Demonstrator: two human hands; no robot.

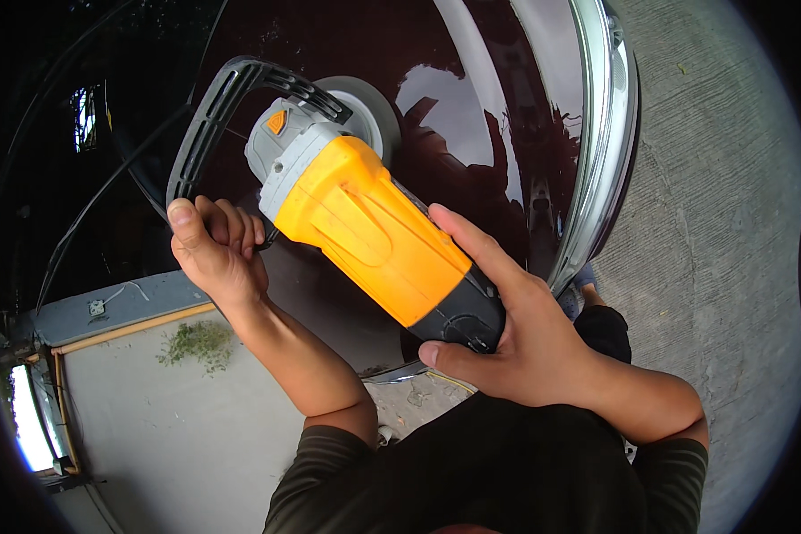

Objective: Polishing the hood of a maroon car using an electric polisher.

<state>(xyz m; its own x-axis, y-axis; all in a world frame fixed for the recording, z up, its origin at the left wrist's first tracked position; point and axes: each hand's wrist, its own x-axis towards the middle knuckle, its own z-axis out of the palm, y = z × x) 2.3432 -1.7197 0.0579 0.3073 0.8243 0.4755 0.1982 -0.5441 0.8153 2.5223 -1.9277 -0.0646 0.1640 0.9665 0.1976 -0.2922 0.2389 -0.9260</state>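
Note:
A yellow, grey and black rotary car polisher (374, 233) lies diagonally across the middle of the view. Its black bail handle (203, 133) arches around the grey gear head. My left hand (217, 247) is wrapped around the lower end of that handle, thumb pointing up. At the rear, my right hand (520, 327) clasps the black end of the body, with the index finger stretched along the yellow housing. The round pad (387, 123) shows partly behind the head, over the glossy dark maroon hood (347, 40) of a car. Whether the pad spins cannot be told.
A chrome-trimmed front end with a headlight (604, 167) borders the hood on the right. Ribbed concrete ground (714, 220) lies beyond it. On the left stand a pale wall (173, 414), a yellowish pipe (140, 328) and a small plant (199, 347). The car's windshield wiper (107, 187) is near.

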